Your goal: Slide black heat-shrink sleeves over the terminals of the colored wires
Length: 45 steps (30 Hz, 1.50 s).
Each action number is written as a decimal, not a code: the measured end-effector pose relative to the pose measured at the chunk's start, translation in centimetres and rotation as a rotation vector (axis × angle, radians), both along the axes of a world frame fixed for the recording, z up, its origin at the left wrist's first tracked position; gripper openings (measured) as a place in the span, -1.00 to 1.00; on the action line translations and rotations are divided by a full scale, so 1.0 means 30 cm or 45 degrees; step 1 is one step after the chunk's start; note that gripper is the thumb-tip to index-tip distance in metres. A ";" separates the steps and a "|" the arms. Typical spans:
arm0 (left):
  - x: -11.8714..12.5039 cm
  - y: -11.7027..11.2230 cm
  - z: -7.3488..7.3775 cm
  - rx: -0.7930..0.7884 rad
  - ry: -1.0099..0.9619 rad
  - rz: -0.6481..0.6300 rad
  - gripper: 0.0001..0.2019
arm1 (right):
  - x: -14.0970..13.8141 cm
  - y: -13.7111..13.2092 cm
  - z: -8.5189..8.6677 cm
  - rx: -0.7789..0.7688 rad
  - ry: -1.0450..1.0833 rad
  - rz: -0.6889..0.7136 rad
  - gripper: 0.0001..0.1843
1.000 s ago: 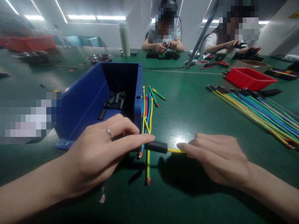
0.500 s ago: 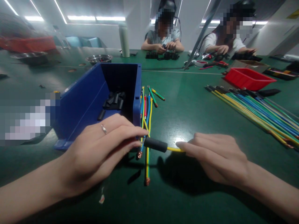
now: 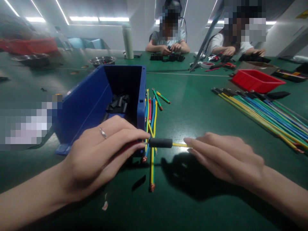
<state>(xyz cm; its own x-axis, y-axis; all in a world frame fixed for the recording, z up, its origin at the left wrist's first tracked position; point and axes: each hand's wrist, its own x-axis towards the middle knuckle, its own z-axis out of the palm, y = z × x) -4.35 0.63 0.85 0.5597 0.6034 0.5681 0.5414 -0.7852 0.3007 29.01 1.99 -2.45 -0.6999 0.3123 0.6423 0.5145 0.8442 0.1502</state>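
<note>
Head: right hand (image 3: 226, 158) pinches yellow wire (image 3: 179, 145), black sleeve (image 3: 160, 142) around it

No lettering, label, brand, number or sign is legible anywhere in view.

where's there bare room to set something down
Bare tabletop lies between the short wires and long wires, beyond the right hand; more lies right of the small scrap. Crowded: beside the blue bin, where the short wires overlap.
</note>
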 end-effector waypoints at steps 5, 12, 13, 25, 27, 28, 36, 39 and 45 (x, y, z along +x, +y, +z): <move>0.001 -0.011 0.005 0.018 0.058 0.065 -0.80 | 0.009 -0.008 0.022 0.032 -0.021 -0.036 -0.71; 0.001 -0.014 0.005 0.039 0.059 0.078 -0.81 | -0.005 0.006 0.055 0.061 0.058 -0.077 -0.91; 0.002 -0.015 0.004 0.045 0.066 0.071 -0.81 | -0.003 0.011 0.055 0.060 0.061 -0.088 -0.93; 0.005 -0.019 0.010 0.039 0.047 0.101 -0.81 | 0.017 0.045 0.058 0.078 0.047 -0.001 -0.77; 0.003 -0.018 0.007 0.037 0.032 0.104 -0.84 | 0.023 0.044 0.068 0.107 0.028 -0.013 -0.76; 0.001 -0.016 0.005 0.040 0.021 0.104 -0.86 | 0.026 0.042 0.074 0.113 0.023 -0.025 -0.76; -0.004 0.006 -0.013 0.127 0.193 0.170 -0.68 | 0.031 0.028 0.133 0.080 0.040 -0.222 -0.85; -0.003 0.012 -0.020 0.174 0.388 0.230 -0.49 | 0.027 0.036 0.133 0.003 0.055 -0.317 -0.86; 0.001 0.011 -0.030 0.236 0.508 0.278 -0.33 | 0.034 0.074 0.086 -0.322 0.181 -0.442 -0.86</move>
<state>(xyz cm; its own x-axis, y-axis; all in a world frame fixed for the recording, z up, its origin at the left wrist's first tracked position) -4.31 0.98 -0.06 0.6271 0.6398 0.4444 0.7438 -0.6612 -0.0977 30.02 4.20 0.15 -0.4362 0.6727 0.5976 0.7744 0.6189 -0.1314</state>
